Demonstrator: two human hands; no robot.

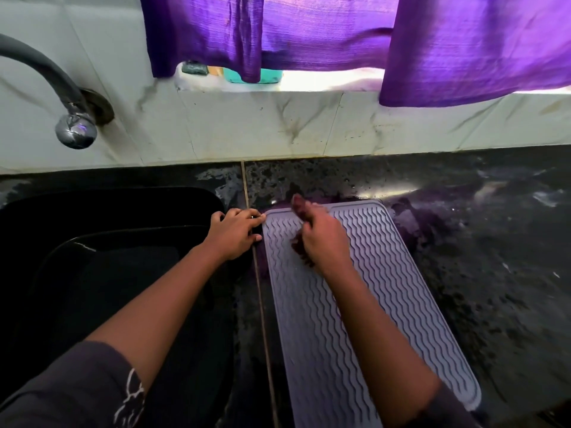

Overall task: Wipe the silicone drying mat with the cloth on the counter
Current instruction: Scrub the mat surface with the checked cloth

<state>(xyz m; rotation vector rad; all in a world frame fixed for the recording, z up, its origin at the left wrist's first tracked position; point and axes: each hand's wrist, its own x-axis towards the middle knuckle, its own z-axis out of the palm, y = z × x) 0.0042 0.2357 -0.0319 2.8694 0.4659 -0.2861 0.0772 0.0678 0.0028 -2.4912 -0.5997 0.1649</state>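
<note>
A grey silicone drying mat (386, 273) with wavy ridges lies lengthwise on the wet black counter (494, 257). My right hand (324, 242) grips a bunched dark maroon cloth (300, 208) over the mat's far left part; the cloth pokes out above my fist and below it. My left hand (236, 233) rests on the counter at the mat's far left corner, and its fingertips touch the mat's edge. Most of the cloth is hidden in my fist.
A black sink (108, 257) lies left of the mat, with a grey tap (74, 128) above it. White tiled wall runs behind. Purple curtains (309, 32) hang over a sill holding a teal soap box (265, 76). Water spots cover the counter.
</note>
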